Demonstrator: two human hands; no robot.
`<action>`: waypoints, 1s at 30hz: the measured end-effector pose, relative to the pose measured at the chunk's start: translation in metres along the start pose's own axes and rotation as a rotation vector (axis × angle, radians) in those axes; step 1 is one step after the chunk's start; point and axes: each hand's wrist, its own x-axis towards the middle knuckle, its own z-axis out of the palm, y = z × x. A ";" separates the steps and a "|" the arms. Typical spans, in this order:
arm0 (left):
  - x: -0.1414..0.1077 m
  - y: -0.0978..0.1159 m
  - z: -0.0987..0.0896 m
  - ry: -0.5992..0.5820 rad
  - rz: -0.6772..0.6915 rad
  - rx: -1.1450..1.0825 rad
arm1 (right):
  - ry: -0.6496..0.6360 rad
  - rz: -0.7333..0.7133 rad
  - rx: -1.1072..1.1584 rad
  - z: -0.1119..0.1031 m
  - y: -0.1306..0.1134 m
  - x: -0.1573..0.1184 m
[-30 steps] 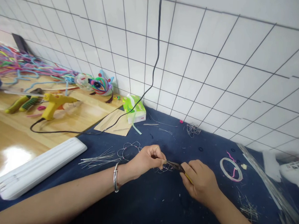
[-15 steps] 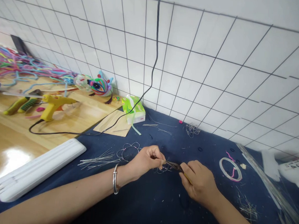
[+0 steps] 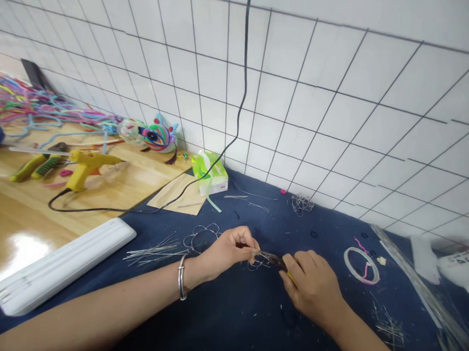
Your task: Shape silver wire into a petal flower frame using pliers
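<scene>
My left hand (image 3: 232,249), with a silver bangle (image 3: 181,278) at its wrist, pinches a thin looped wire (image 3: 257,264) near the middle of the view. My right hand (image 3: 311,283) is wrapped round the yellow handles of dark-jawed pliers (image 3: 274,259). The jaws point left and reach the wire at my left fingertips. Whether they are closed on it is too small to tell. Left of my left hand lie a flower-shaped wire loop (image 3: 202,237) and a bundle of cut wires (image 3: 154,251) on the dark blue cloth (image 3: 225,323).
A yellow glue gun (image 3: 84,167) and green pliers (image 3: 46,165) lie on the wooden table. A long white case (image 3: 70,266) is at lower left, a tissue pack (image 3: 214,174) near the wall. At right are a tape ring (image 3: 345,256), long wires (image 3: 422,282) and wire scraps (image 3: 392,328).
The view has shifted very slightly. Both hands hold nearly the same place, with the pliers still at the wire by my left fingertips.
</scene>
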 end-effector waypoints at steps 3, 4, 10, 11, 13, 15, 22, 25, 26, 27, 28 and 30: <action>0.000 0.000 0.000 -0.024 0.003 -0.016 | 0.003 -0.011 -0.037 -0.004 -0.001 0.000; -0.001 0.000 0.000 -0.029 0.007 -0.016 | 0.004 -0.016 -0.048 -0.006 -0.001 0.000; -0.001 -0.002 0.000 -0.052 0.020 -0.018 | 0.007 -0.030 -0.077 -0.010 -0.003 0.001; -0.001 -0.002 0.000 -0.054 0.020 -0.020 | 0.007 -0.033 -0.077 -0.010 -0.003 0.001; 0.000 -0.002 0.000 -0.061 0.019 -0.016 | 0.007 -0.039 -0.078 -0.011 -0.003 0.001; 0.000 -0.001 0.000 -0.068 0.021 -0.003 | 0.008 -0.041 -0.082 -0.012 -0.004 0.001; 0.000 0.001 -0.001 -0.076 0.028 0.007 | 0.003 -0.043 -0.088 -0.013 -0.004 0.000; 0.000 0.000 -0.001 -0.069 0.031 0.005 | -0.003 -0.039 -0.081 -0.012 -0.005 0.001; 0.000 0.000 -0.001 -0.063 0.032 0.005 | -0.004 -0.038 -0.079 -0.012 -0.005 0.001; 0.000 -0.001 -0.001 -0.056 0.033 0.005 | -0.003 -0.038 -0.079 -0.011 -0.005 0.001; 0.000 -0.001 -0.001 -0.049 0.034 0.003 | -0.002 -0.036 -0.078 -0.011 -0.005 0.001; 0.000 -0.002 -0.001 -0.040 0.035 -0.004 | -0.005 -0.035 -0.075 -0.011 -0.005 0.001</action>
